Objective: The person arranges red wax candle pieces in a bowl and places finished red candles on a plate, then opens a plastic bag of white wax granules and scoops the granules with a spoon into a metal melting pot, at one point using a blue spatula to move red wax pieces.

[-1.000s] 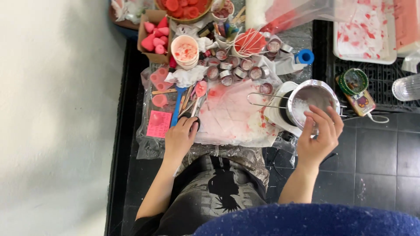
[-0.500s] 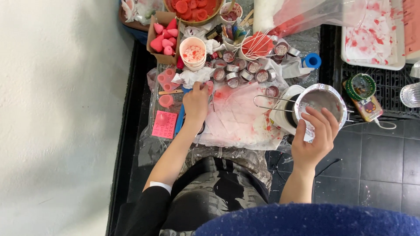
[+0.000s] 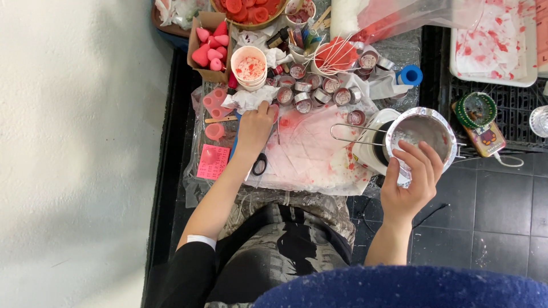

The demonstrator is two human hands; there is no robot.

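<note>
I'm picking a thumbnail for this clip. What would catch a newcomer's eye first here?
The red and pink everywhere: stained plastic sheet in the middle, a box of pink cones at top left and a bowl of red pieces beside it. Next, the shiny metal pot at right, whose rim the right hand holds. The left hand reaches toward the crumpled tissue near a cluster of small tins.

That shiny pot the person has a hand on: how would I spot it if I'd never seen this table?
Start from the stained pale sheet spread across the middle of the worktable, then look to its right edge. There the right hand rests on the near rim of a round metal pot sitting on a white base. It is far bigger than the small tins nearby, and wire handles stick out leftward.
</note>
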